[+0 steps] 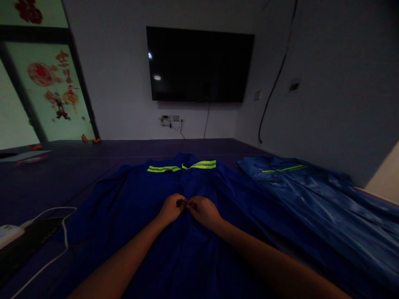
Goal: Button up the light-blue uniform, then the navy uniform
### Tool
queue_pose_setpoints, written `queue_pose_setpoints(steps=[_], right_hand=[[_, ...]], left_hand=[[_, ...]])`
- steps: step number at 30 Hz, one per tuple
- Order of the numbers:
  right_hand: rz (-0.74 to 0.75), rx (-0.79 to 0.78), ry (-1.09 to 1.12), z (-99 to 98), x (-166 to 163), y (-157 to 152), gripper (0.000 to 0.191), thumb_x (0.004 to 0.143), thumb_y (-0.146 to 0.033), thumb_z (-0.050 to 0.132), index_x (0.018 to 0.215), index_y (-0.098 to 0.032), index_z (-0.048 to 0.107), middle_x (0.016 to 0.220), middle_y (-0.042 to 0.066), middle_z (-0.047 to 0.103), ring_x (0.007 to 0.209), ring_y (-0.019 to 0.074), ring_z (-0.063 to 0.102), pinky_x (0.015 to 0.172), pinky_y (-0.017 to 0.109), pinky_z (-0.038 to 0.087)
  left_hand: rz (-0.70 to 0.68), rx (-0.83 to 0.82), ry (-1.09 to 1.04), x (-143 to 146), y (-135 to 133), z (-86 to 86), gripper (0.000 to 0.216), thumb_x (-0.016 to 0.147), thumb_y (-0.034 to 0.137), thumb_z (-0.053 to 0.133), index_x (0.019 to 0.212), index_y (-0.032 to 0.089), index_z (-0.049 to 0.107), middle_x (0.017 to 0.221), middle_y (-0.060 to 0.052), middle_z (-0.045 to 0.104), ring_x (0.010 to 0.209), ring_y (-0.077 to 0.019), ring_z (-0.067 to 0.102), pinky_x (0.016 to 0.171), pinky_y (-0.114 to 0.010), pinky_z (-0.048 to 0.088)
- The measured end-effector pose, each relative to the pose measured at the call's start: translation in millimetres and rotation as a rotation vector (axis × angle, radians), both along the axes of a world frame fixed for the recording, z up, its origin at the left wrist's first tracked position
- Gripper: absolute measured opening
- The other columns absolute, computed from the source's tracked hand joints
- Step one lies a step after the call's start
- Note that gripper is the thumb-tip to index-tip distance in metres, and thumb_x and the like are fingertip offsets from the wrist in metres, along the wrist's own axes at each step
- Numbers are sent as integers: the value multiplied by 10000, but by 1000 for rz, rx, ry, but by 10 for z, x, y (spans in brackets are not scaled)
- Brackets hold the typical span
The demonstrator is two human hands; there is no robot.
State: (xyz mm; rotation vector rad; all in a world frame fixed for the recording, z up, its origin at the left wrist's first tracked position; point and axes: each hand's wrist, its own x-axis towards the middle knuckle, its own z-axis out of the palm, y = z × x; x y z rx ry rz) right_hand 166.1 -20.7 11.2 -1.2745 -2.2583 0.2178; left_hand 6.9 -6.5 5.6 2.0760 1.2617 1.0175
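Observation:
A dark blue work jacket (149, 195) lies spread out in front of me, its collar at the far end. Yellow-green reflective strips (204, 165) cross its chest on both sides of the front opening. Over the middle of that opening, my left hand (173, 209) and my right hand (202, 211) meet with their fingertips together. Both are closed in a pinch at the jacket's front edge. Whatever small part sits between the fingertips is hidden, and the dim light blurs the detail there.
A second, lighter blue garment (299, 191) with a reflective strip lies at the right. At the left are a white charger (11, 234) with a white cable (66, 232) and a dark flat object (34, 245). A television (201, 64) hangs on the far wall.

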Motion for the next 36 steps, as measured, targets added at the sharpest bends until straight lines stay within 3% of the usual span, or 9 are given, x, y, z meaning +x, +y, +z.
queue_pose_setpoints(steps=[17,36], right_hand=[[24,-22,-56,3,17,10,310,822,-260,474,1108,-275,592,880,32,636,802,147,569,666,223,380],[35,-36,-56,6,11,12,265,818,-252,471,1034,-242,624,926,33,633,841,149,566,717,231,389]], left_hand=[[24,-10,-11,6,-9,11,210,693,101,472,813,136,641,763,-43,638,699,-134,564,635,-224,430],[0,-1,23,7,14,2,189,727,131,465,789,135,644,792,-50,636,752,-145,567,672,-232,425]])
